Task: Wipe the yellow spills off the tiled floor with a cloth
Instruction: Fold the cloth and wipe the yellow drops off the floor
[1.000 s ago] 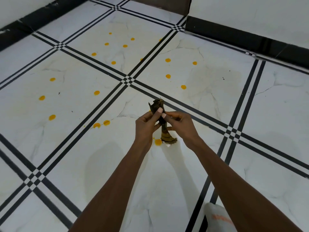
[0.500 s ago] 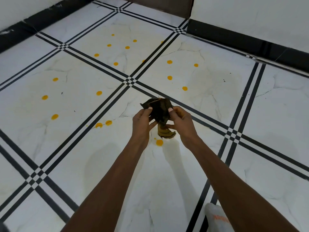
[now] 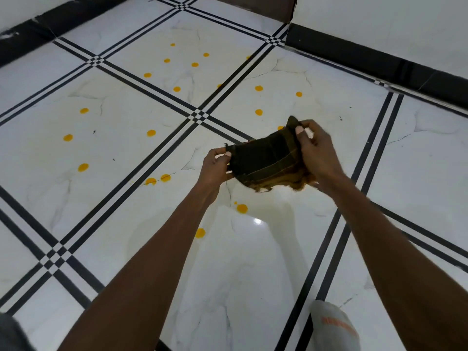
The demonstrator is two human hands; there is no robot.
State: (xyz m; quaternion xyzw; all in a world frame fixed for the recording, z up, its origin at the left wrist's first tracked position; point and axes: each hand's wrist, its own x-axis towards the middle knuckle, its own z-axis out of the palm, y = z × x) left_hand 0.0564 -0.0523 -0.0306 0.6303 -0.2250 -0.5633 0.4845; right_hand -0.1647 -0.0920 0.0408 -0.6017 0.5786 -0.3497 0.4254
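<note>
While both hands pinch it taut above the glossy marbled floor (image 3: 106, 148), the dark, yellow-stained cloth (image 3: 266, 160) hangs frayed; left hand (image 3: 215, 165) and right hand (image 3: 316, 150) each grip an end. Round yellow spills (image 3: 241, 208) dot the tiles; a sock (image 3: 334, 325) is cut off below.

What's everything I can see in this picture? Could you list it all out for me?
Cloth: one, dark brown with frayed orange-brown edge, stretched between both hands above the floor.
Yellow spills: roughly twenty small drops, scattered over the tiles, mostly ahead and to the left; two lie close below the cloth.
Tiled floor: white marble-look tiles with black stripe borders.
Skirting: black band under white walls, far edge.
Sock: one, grey with orange lettering, bottom right.
Left hand: grip on the cloth's left end.
Right hand: grip on its right end.
</note>
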